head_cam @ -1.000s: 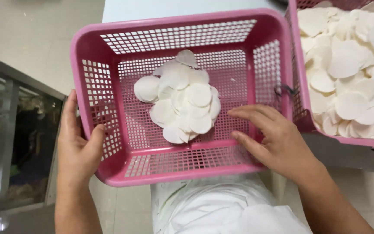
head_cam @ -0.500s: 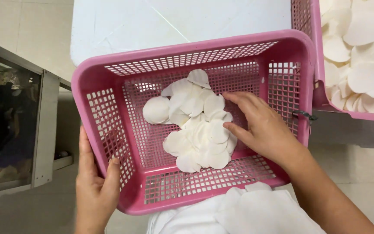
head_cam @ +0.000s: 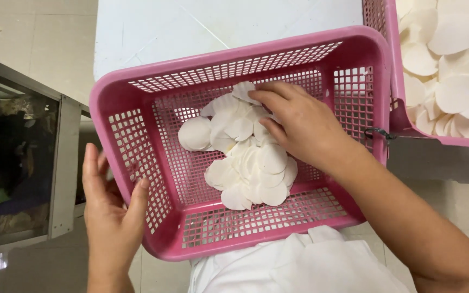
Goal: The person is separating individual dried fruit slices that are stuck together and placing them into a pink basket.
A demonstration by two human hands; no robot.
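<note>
White round wafers (head_cam: 245,163), thin discs w/ a dry matte look, lie in a loose overlapping heap on the mesh floor of the pink plastic basket (head_cam: 137,87), roughly centre, w/ one disc (head_cam: 195,134) slid off toward 9 o'clock of the heap. Head view only, looking straight down. Right hand (head_cam: 299,122) is inside the basket at about 2 o'clock of the heap, palm down, fingers (head_cam: 270,97) loosely curled and resting on the top discs; whether it pinches any single disc can't be told, thumb side is hidden. Left hand (head_cam: 112,211) is outside the basket at its 8 o'clock corner, fingers spread flat against the side wall, thumb hooked on the wall near the rim, bracing it. Basket sits partly over a white tabletop (head_cam: 202,32), near edge hanging toward the person's white clothing (head_cam: 299,266) at 6 o'clock. Second pink basket (head_cam: 394,81), touching or just beside the first at 3 o'clock, holds many more of the same discs (head_cam: 451,59). Judgement: discs look brittle, so light flat finger pressure suits better than a squeeze; keep the left-hand brace firm since the basket overhangs, and sweep w/ fingertips low to the mesh so edges don't catch in the holes. Grey metal frame (head_cam: 61,163) at 9 o'clock stands well apart from the hands.
</note>
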